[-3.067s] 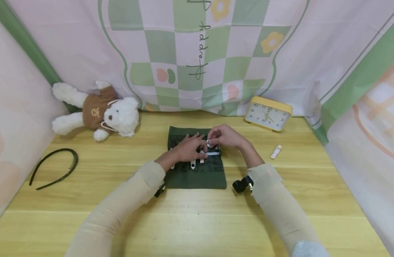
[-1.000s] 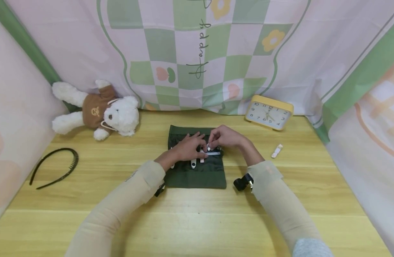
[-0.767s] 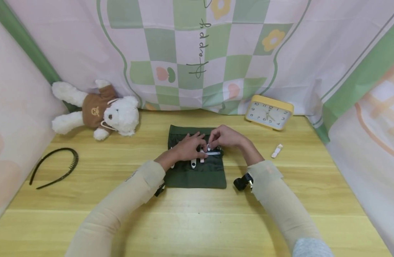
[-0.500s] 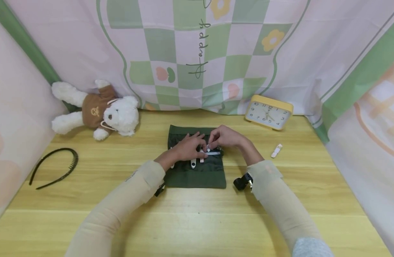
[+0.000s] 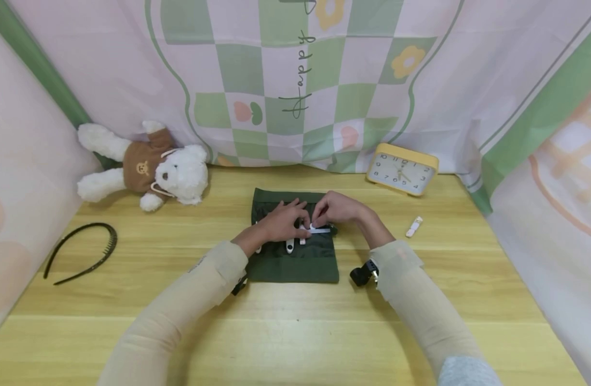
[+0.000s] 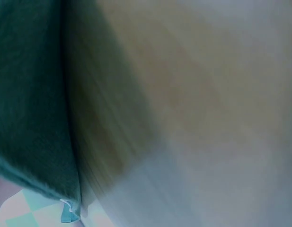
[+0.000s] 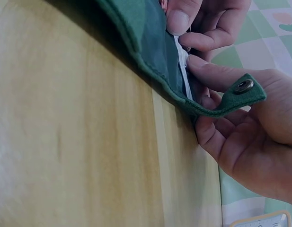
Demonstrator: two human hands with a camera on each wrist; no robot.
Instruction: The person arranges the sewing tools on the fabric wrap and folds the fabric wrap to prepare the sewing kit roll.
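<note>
A dark green fabric organiser [image 5: 295, 272] lies unfolded mid-table, crossed by a white elastic band [image 5: 321, 230]. My left hand [image 5: 282, 222] rests over it, thumb and forefinger pinching the band; the right wrist view shows these fingertips [image 7: 178, 22] at the band. My right hand [image 5: 338, 207] pinches a small white hair clip [image 5: 313, 225] right at the band, most of it hidden by fingers. Below my left hand show a white clip with a black dot [image 5: 290, 246] and a pale pink clip [image 5: 302, 240]. In the left wrist view only the organiser's edge [image 6: 32, 94] shows.
Another small hair clip [image 5: 414, 227] lies to the right, below a yellow alarm clock [image 5: 402, 170]. A black toothed headband [image 5: 113, 244] and a white plush bear [image 5: 146, 166] are on the left. A snap strap [image 7: 238, 94] sticks out from the organiser's side.
My right hand has shifted slightly downward toward the elastic band, and the white clip now overlaps the band, showing less than before. The left hand has stayed in place.
</note>
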